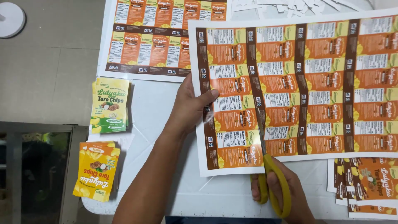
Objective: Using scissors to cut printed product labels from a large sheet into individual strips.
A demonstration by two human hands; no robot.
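Right now your right hand point(286, 186) grips the yellow scissors point(271, 178), blades partway up a brown strip of the label sheet point(290, 91) lying on the white table point(166, 108). Your left hand point(192, 105) lies flat, pinning the sheet's left edge. I judge you're mid-cut; next, keep along the strip, steady.

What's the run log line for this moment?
left hand: pressing label sheet | right hand: yellow scissors cutting sheet
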